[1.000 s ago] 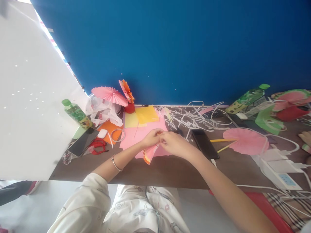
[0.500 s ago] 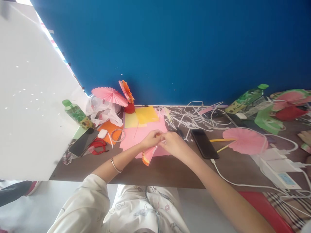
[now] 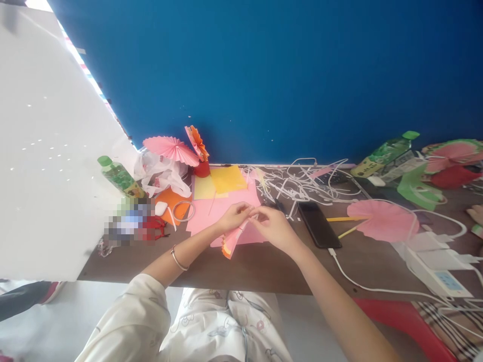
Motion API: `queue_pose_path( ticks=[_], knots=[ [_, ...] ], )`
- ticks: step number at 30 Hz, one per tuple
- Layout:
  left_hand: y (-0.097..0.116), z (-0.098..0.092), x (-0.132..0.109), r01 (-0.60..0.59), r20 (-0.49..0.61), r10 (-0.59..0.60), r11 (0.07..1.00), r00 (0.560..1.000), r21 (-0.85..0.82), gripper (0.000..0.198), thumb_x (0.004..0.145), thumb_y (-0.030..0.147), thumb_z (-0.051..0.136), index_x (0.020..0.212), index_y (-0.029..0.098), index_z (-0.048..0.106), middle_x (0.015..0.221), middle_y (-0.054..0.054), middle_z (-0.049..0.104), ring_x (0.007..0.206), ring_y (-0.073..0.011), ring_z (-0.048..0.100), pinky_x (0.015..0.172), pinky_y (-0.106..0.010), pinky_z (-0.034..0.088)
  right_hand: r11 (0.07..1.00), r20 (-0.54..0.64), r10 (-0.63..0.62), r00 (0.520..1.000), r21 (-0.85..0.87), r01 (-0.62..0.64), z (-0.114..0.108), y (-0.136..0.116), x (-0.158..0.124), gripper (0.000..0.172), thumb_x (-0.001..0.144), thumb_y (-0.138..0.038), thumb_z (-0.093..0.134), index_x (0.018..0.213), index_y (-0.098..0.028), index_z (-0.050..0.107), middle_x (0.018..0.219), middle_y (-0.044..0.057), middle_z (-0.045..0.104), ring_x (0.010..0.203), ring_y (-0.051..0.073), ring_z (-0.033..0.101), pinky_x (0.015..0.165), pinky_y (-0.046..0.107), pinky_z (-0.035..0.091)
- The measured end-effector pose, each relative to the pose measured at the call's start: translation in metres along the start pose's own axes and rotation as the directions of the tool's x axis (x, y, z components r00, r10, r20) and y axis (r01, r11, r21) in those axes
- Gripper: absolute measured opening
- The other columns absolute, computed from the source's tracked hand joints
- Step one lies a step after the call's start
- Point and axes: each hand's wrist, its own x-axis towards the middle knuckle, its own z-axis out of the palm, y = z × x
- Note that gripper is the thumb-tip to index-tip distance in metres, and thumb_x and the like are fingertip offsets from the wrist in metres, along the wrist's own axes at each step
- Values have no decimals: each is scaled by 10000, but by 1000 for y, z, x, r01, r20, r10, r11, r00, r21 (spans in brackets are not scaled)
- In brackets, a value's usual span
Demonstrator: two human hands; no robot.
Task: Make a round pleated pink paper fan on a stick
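Note:
A narrow folded strip of pink paper (image 3: pixel 234 238) with an orange and yellow zigzag end hangs between my hands, its lower end tilted toward me. My left hand (image 3: pixel 236 217) is closed around its upper part. The fingers of my right hand (image 3: pixel 268 221) pinch together at its upper right; whether they grip the paper or something small there cannot be made out. Beneath both hands lie pink paper sheets (image 3: pixel 204 216), with a yellow sheet (image 3: pixel 229 180) on top toward the back.
Pleated pink fans (image 3: pixel 171 150) and a green-capped bottle (image 3: pixel 119 177) stand at left, near orange paper (image 3: pixel 171 198). White paper shreds (image 3: pixel 294 186) lie behind my right hand. Rightward are a black phone (image 3: pixel 319 224), a pink fan on sticks (image 3: pixel 385 220) and a power strip (image 3: pixel 433 271).
My right hand has shifted slightly right and its fingers have opened out a little from my left hand, showing more of the folded paper. The phone at left is now blurred over.

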Motion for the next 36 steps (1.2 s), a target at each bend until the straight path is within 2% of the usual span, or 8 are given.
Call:
queue_pose_path(
  ticks=[7,14,27,36],
  knots=[
    [-7,-1,1,63,-25,-65,996,998,-66,297,812,406,494,861,124,571,844,-29,585,790,-128,541,728,-255,415,999,-71,18,997,50,-14,7,-2,3,126,746,-258,543,821,-193,620,809,24,649,729,158,594,693,294,469],
    [-2,-10,-6,75,-65,-83,991,994,-114,352,757,464,552,842,123,569,839,-33,571,797,-141,534,730,-269,409,997,-109,-27,994,71,35,16,-7,9,84,731,-213,539,762,-213,617,797,12,663,727,167,609,677,302,476],
    [8,-15,-15,62,-93,-72,993,993,-103,311,798,424,495,833,123,567,815,-22,549,798,-138,521,730,-258,394,979,-136,-86,987,172,109,22,-8,9,91,745,-249,553,802,-216,616,827,17,674,745,180,628,723,343,487],
    [12,-14,-17,63,-73,-75,986,995,-157,185,811,228,410,815,138,571,840,-21,559,833,-135,523,765,-241,406,977,-157,-57,986,194,87,22,-5,8,83,725,-260,582,791,-214,604,802,18,666,748,178,629,716,330,508]
  ],
)
